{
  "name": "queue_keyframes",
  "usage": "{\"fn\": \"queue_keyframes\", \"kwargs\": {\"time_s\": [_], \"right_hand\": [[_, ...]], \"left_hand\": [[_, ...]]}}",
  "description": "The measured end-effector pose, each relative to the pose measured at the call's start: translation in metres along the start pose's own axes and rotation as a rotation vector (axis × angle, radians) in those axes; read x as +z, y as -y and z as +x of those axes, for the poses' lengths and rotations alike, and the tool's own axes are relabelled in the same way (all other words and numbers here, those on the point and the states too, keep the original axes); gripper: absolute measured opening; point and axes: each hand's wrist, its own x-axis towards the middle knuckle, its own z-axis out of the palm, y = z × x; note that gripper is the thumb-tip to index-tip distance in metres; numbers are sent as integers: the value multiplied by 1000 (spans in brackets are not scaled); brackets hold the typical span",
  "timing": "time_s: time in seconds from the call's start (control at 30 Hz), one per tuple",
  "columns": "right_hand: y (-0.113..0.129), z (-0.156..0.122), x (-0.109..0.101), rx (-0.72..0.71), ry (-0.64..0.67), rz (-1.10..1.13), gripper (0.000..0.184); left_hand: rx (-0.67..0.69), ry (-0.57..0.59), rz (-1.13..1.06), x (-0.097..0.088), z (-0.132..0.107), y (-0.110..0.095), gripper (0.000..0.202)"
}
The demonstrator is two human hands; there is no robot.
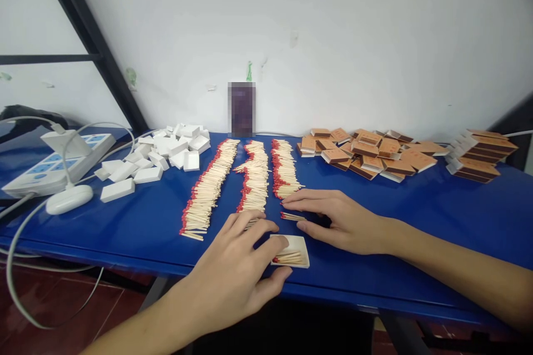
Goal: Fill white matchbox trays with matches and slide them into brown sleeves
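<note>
My left hand [244, 266] holds a small white matchbox tray [300, 244] near the table's front edge, its thumb at the near side and its index finger over the left end. Several red-tipped matches [291, 258] lie inside the tray. The other left fingers reach over the near end of the middle match row [255, 177]. My right hand [345, 219] rests at the near end of the right match row [285, 169], fingers stretched out and thumb apart. A few loose matches [292, 216] lie on the table between its fingertips and thumb.
Another match row [210, 191] runs along the left. White empty trays [166, 150] are heaped at back left, beside a power strip [58, 163] with cables. Orange matchbox sleeves [370, 152] are piled at back right, with a stack [478, 155] farther right. A blurred dark rectangle [242, 109] stands by the wall.
</note>
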Motion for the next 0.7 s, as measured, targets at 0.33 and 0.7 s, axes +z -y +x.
{"fn": "queue_keyframes", "kwargs": {"time_s": [0.33, 0.7], "right_hand": [[-12, 4, 1, 270, -299, -63, 16], [-31, 6, 5, 296, -253, -154, 12]], "left_hand": [[1, 5, -5, 0, 0, -1, 19], [-2, 14, -14, -1, 0, -1, 19]]}}
